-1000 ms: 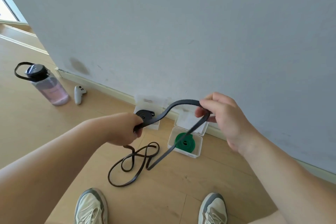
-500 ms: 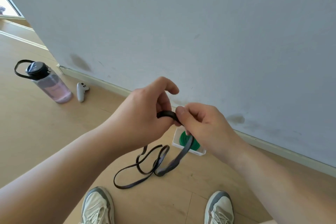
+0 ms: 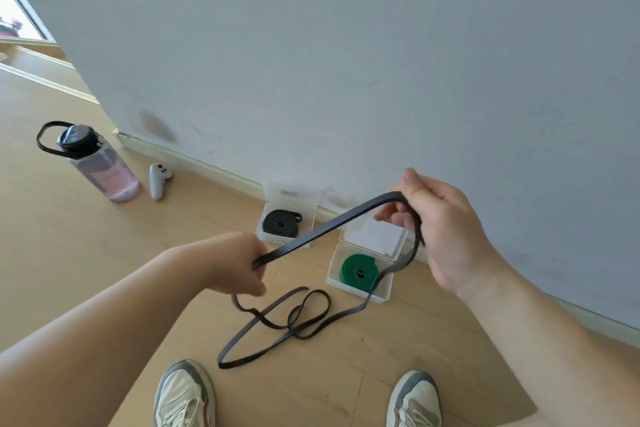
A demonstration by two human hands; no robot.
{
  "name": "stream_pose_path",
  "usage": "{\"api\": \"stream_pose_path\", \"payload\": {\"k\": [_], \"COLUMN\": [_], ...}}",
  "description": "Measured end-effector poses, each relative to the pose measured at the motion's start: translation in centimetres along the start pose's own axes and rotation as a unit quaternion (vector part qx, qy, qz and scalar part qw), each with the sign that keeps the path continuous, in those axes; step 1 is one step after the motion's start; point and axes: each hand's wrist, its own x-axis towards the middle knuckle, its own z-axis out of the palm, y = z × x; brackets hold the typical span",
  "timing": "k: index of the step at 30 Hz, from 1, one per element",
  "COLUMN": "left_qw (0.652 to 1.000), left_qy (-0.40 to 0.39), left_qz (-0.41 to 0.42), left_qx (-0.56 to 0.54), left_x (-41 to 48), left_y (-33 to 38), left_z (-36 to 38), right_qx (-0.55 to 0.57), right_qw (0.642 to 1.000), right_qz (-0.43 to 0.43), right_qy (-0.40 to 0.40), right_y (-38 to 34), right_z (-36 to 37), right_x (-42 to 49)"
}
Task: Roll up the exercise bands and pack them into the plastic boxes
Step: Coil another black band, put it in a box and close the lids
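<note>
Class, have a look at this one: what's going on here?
A person stands by a wall, holding a dark band between the left hand and the right hand. The rest of it loops on the floor, not yet rolled. An open box holds a black roll; a second box holds a green roll.

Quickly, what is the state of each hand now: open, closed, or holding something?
The left hand is closed, gripping the dark band.
The right hand is closed, pinching the same dark band.
</note>
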Motion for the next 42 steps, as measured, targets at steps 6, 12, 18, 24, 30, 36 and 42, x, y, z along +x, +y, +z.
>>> {"api": "stream_pose_path", "payload": {"k": [6, 12, 18, 24, 30, 36, 42], "left_qw": [0.991, 0.92, 0.873, 0.986, 0.999, 0.974, 0.936], "left_qy": [0.105, 0.276, 0.296, 0.055, 0.024, 0.208, 0.254], "left_qz": [0.049, 0.219, 0.268, 0.121, 0.032, 0.075, 0.218], "left_qx": [-0.072, -0.168, -0.279, -0.104, -0.016, -0.051, -0.113], "left_x": [-3.6, -6.0, -6.2, -2.1, -0.5, -4.0, -6.2], "left_y": [1.1, 6.1, 6.4, 3.6, 1.2, 3.5, 7.4], "left_z": [-3.5, -3.3, -3.9, -0.8, -0.5, -3.8, -3.3], "right_qx": [-0.287, -0.118, -0.057, 0.1, 0.073, -0.221, -0.121], "right_qw": [0.952, 0.978, 0.984, 0.982, 0.997, 0.971, 0.985], "right_qz": [0.107, 0.019, -0.06, -0.093, -0.028, 0.086, -0.008], "right_qy": [-0.005, -0.17, -0.16, -0.131, 0.023, 0.016, -0.126], "right_y": [1.7, 0.4, 0.0, -1.1, -1.1, 0.1, 0.5], "right_z": [-2.8, 1.6, 3.3, 2.4, -1.1, -1.7, 2.0], "right_x": [1.4, -1.0, -1.5, -1.3, -0.1, -0.8, -2.4]}}
